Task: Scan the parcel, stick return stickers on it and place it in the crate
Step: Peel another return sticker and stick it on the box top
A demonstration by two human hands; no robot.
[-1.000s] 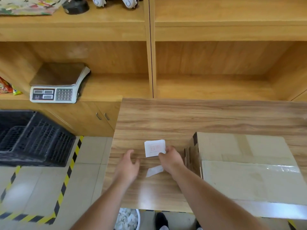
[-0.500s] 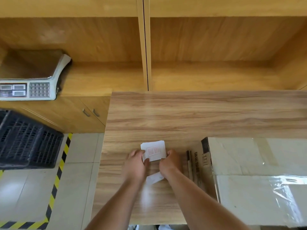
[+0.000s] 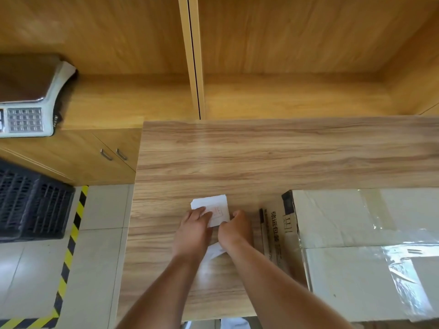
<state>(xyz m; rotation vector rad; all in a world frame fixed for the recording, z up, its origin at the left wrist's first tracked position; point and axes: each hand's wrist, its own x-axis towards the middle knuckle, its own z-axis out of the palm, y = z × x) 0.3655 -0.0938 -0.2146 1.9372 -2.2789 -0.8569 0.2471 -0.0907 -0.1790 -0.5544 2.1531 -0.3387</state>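
Low in the middle of the frame, both hands meet over a small white sticker sheet (image 3: 215, 208) with faint red print on it. The left hand (image 3: 193, 230) lies over the sheet's left side, its fingers bent down onto the paper. The right hand (image 3: 235, 230) is curled at the sheet's right edge, pinching it between thumb and fingers. Just below the hands, a second white paper strip (image 3: 215, 251) shows between the two wrists; who holds it, if anyone, cannot be told.

All this takes place over a wood-grain table (image 3: 261, 157) that fills the centre of the frame. The parcel (image 3: 361, 252), a large cardboard box sealed with clear glossy tape, sits on the table at the lower right, just beside the right forearm, with black printed characters running down its near side face. A dark pen (image 3: 262, 224) lies on the table between the right hand and the parcel.

At the left edge of the frame, a black slatted plastic crate (image 3: 31, 205) stands on the tiled floor, next to a yellow-and-black hazard stripe (image 3: 71, 236). Above it, in the upper left, an electronic weighing scale (image 3: 26, 96) with a keypad rests on a wooden shelf (image 3: 123, 100).
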